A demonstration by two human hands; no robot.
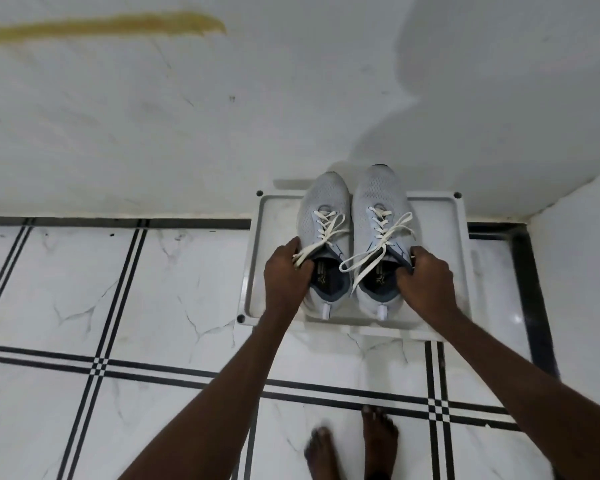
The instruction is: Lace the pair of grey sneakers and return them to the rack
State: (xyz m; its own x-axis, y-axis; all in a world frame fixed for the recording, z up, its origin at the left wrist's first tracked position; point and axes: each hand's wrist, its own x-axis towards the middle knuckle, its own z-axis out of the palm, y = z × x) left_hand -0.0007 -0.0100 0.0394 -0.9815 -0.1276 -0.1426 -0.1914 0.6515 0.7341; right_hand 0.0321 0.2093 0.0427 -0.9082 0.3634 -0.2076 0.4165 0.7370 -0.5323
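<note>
Two light grey sneakers with white laces stand side by side, toes toward the wall, on a white rack shelf [440, 216]. My left hand [286, 271] grips the left sneaker [326, 202] at its collar, thumb inside the opening, pinching a lace end. My right hand [426, 282] holds the right sneaker [378, 195] by the outer side of its collar. Both shoes are laced, with the lace ends lying loose across the tongues.
The rack stands against a white wall [187, 116] in a corner, with a side wall [582, 271] to the right. White marble floor tiles [118, 289] with black stripes spread left and in front. My bare feet [357, 445] stand below the rack.
</note>
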